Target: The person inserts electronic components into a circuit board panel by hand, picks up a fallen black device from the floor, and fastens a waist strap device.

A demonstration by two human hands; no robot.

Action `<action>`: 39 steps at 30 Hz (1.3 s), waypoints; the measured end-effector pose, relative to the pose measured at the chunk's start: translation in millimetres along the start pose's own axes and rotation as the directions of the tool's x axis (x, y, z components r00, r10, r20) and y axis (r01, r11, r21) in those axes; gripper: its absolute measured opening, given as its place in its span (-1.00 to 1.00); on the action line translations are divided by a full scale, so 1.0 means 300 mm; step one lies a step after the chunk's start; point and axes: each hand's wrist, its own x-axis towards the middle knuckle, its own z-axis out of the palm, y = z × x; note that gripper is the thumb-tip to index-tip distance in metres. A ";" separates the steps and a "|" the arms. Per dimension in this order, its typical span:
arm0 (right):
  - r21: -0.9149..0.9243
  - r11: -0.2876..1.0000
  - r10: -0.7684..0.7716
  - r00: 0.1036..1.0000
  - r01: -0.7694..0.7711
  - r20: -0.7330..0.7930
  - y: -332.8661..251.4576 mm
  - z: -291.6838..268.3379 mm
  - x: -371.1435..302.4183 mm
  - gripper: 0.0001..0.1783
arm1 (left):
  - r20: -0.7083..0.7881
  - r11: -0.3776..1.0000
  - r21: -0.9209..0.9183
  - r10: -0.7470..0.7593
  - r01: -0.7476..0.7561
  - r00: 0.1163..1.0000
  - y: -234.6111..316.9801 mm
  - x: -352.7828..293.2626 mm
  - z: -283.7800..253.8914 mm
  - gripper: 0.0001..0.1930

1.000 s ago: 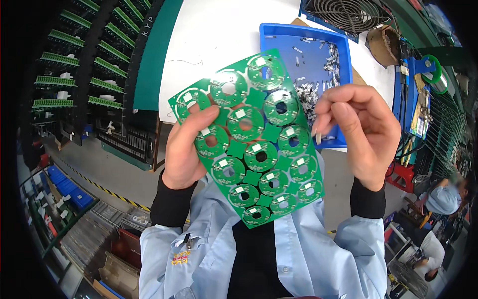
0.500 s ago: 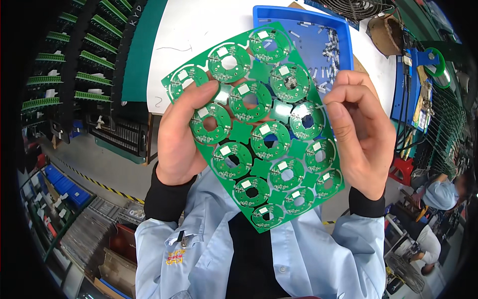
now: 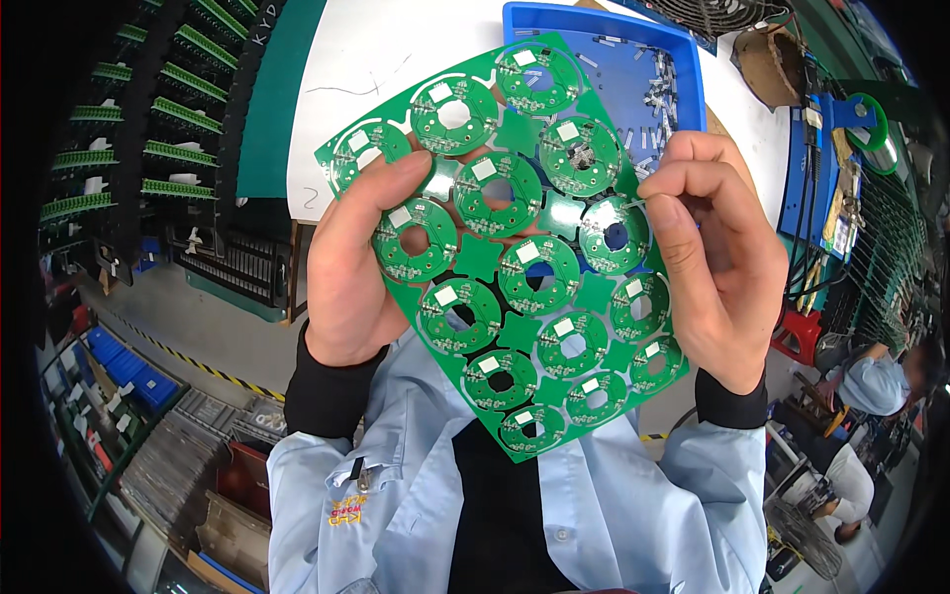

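Note:
A green circuit board panel with several round ring-shaped boards is held up tilted in front of me. My left hand grips its left edge, thumb on the face and fingers behind. Most rings carry a white block. My right hand is at the right edge, thumb and index finger pinched together on a small, thin, pale piece. That piece reaches over a ring board, on which I see no white block. The other right fingers are curled.
Behind the panel a blue tray holds many small loose pieces on a white tabletop. Black racks with green boards stand at the left. A fan grille is at the back. Another person sits far right.
The panel has shifted slightly, its upper edge a little higher in view. The right fingertips have moved slightly closer over the ring board's upper edge, the pinch unchanged. The left hand keeps its grip.

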 end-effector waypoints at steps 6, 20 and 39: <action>0.002 1.000 -0.010 1.000 0.010 -0.003 0.001 -0.001 -0.001 -0.95 | 0.078 0.999 -0.047 -0.016 0.020 0.997 0.001 0.006 -0.002 -0.54; -0.220 0.952 -0.214 0.977 0.214 0.023 0.008 -0.005 0.003 -0.83 | 0.057 0.999 -0.031 -0.011 0.013 0.998 -0.004 -0.002 0.003 -0.55; 0.257 0.912 0.281 0.944 -0.319 0.174 -0.024 -0.032 -0.024 -0.88 | 0.102 0.989 -0.120 -0.073 0.085 0.992 0.031 0.016 -0.025 -0.52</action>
